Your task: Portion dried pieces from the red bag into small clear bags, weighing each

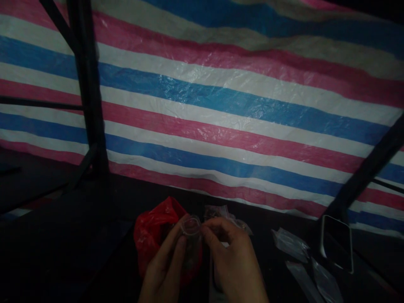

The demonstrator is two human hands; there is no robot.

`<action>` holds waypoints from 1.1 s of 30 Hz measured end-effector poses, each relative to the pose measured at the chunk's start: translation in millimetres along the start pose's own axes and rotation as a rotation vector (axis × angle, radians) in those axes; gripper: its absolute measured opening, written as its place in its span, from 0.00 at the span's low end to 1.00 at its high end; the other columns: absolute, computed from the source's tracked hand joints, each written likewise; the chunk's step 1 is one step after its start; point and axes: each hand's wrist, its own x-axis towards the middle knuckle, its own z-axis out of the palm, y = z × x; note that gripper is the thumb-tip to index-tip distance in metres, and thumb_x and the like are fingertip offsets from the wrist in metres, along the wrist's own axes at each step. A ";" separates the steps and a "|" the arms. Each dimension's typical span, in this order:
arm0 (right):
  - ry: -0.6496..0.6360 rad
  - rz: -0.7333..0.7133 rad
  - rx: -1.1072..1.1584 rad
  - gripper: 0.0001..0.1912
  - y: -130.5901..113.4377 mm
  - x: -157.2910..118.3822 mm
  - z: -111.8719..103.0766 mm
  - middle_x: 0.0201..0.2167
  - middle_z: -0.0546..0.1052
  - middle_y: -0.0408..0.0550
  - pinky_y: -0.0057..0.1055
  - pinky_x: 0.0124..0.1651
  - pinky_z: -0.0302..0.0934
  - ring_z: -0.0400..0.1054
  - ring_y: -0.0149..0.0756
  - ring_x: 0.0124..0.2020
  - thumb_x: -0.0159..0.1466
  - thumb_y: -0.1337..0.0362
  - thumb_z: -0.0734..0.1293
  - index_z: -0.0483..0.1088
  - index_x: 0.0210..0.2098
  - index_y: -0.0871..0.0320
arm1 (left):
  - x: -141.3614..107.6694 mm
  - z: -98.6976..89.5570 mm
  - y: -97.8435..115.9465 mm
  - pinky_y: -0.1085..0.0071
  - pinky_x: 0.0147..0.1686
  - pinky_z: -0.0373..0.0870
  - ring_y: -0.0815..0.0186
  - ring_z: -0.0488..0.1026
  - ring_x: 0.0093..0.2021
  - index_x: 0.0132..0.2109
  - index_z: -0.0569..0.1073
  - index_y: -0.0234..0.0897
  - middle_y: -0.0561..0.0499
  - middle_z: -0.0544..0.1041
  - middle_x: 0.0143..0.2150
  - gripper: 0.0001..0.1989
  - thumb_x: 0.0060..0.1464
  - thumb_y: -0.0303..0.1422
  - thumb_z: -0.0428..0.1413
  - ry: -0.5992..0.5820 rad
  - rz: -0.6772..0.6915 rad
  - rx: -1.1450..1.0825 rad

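Observation:
A small clear plastic piece with a rounded rim (191, 225) is held up between my two hands; I cannot make out its exact kind. My left hand (166, 265) is closed, with thumb and fingers gripping it from the left. On the other side, my right hand (235, 254) pinches with thumb and forefinger at its right edge. Behind and below my left hand sits an open red plastic bag (148, 235), its contents too dark to tell. Small clear bags (229, 214) with tiny items lie just beyond my right hand. A pale-edged flat object (214, 290) lies partly hidden beneath it.
At the right, several clear plastic packets (290, 244) lie on the dark table (268, 277). A phone-like device with a dark screen (337, 244) leans by a dark slanted post (369, 168). A striped plastic sheet (221, 126) hangs behind, and another dark post (91, 92) stands left.

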 end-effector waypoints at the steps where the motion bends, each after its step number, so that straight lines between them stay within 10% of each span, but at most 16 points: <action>1: -0.012 0.016 0.011 0.08 -1.0 -0.5 1.0 0.30 0.84 0.46 0.29 0.35 0.70 0.80 0.40 0.34 0.63 0.58 0.70 0.81 0.32 0.54 | 0.2 -0.3 0.0 0.57 0.69 0.68 0.54 0.69 0.72 0.66 0.76 0.50 0.53 0.75 0.70 0.29 0.65 0.56 0.54 -0.009 -0.004 -0.006; 19: 0.021 0.008 0.016 0.09 -0.1 -10.1 -48.3 0.28 0.80 0.44 0.30 0.36 0.65 0.74 0.37 0.32 0.61 0.55 0.72 0.79 0.32 0.55 | -13.6 22.6 3.3 0.53 0.61 0.79 0.48 0.75 0.67 0.62 0.80 0.50 0.49 0.80 0.65 0.28 0.61 0.56 0.58 -0.121 -0.010 -0.076; 25: 0.096 0.064 -0.037 0.19 33.0 -0.5 -90.9 0.22 0.77 0.43 0.31 0.31 0.62 0.70 0.37 0.26 0.56 0.46 0.75 0.76 0.28 0.56 | -15.2 24.1 -12.6 0.59 0.58 0.80 0.54 0.82 0.56 0.63 0.78 0.48 0.46 0.81 0.63 0.28 0.66 0.56 0.53 -0.057 0.074 -0.010; 33: 0.273 0.034 -0.367 0.15 77.0 4.7 -98.3 0.38 0.86 0.56 0.43 0.50 0.68 0.80 0.51 0.42 0.64 0.53 0.67 0.82 0.37 0.57 | -17.8 21.2 -9.9 0.65 0.55 0.80 0.59 0.82 0.51 0.52 0.81 0.48 0.49 0.83 0.53 0.16 0.71 0.44 0.50 0.042 0.318 0.287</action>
